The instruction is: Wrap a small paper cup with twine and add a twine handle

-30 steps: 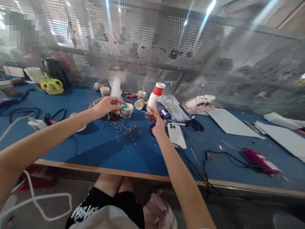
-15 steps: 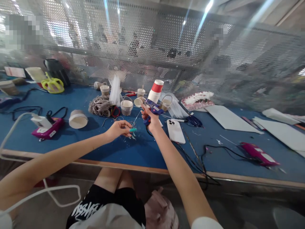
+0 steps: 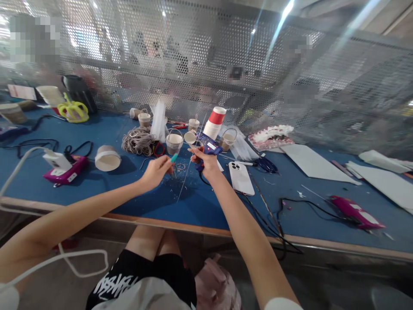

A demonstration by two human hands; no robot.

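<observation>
My right hand [image 3: 204,158] is wrapped round a blue glue gun [image 3: 209,144], held over the middle of the table. Its fingers are also beside a long thin clear stick [image 3: 190,165] that slants down to the tabletop. To the left, my left hand [image 3: 158,170] is closed, with a small teal piece [image 3: 174,157] at its fingertips. Thin twine scraps [image 3: 180,167] lie just past it. A small pail with a wire handle [image 3: 174,143] stands behind my left hand. Stacked paper cups [image 3: 215,121] are behind the glue gun.
A twine bundle [image 3: 138,141] and a wrapped cup [image 3: 107,158] are at left, near a magenta power strip [image 3: 69,170]. A white phone [image 3: 241,178] lies right of my right hand. Cables, white boards [image 3: 318,164] and another magenta strip [image 3: 356,212] lie farther right.
My left hand has turned, and the teal piece has tilted upward. The thin clear stick now shows as a long slanting line by my right hand. The view has shifted slightly.
</observation>
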